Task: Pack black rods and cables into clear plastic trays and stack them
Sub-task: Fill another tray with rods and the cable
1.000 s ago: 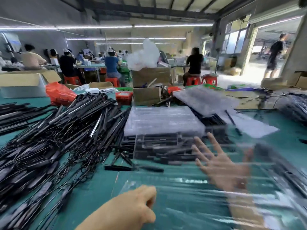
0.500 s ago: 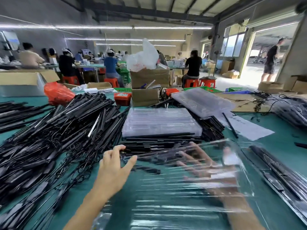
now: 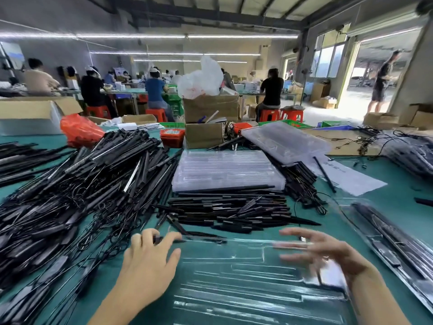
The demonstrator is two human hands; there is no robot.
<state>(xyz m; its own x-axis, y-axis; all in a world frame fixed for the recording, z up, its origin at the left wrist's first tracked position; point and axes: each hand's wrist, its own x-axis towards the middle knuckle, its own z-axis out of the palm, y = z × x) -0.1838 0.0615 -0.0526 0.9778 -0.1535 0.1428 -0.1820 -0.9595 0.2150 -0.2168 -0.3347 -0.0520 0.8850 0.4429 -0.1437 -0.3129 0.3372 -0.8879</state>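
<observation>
Both hands [image 3: 150, 256] [image 3: 328, 252] over an empty clear tray [image 3: 234, 285] (right one blurred)

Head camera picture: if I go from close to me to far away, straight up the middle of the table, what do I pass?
Empty clear tray → row of black rods → stack of clear trays → small cardboard box → big cardboard box with a white plastic bag on top.
</observation>
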